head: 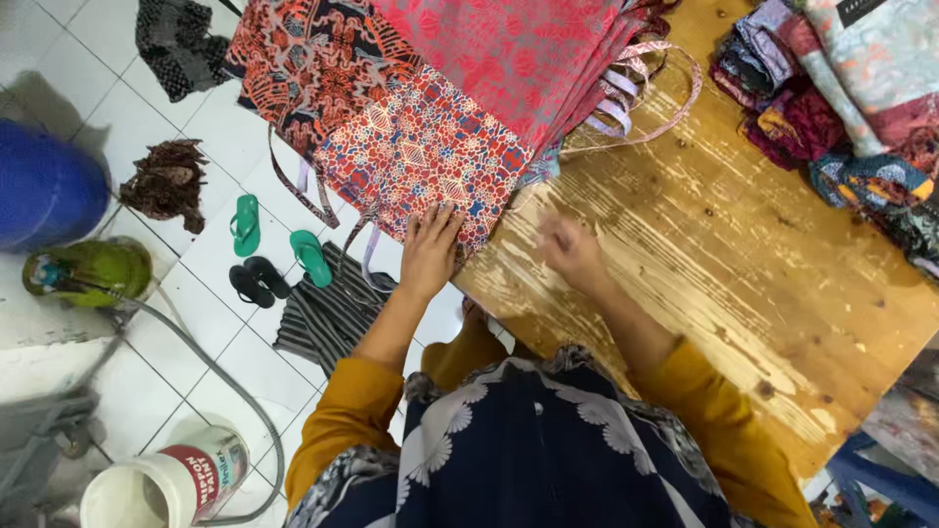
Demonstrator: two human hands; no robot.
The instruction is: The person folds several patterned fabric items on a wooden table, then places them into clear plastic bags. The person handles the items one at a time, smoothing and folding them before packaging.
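A red-and-blue patterned cloth bag (pixel 425 161) is pressed flat at the edge of a worn wooden surface (pixel 724 274) by the left hand (pixel 428 249), its grip spread open on the fabric. The right hand (pixel 572 252) is seen blurred above bare wood just beside the bag; its grip cannot be told. Several finished-looking bags (pixel 509 59) with pale handles are already stacked behind, and folded cloths (pixel 831 98) are piled at the far right, seemingly awaiting handling.

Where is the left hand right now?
In the head view, the left hand lies flat on the red patterned cloth bag, at the wooden table's left edge.
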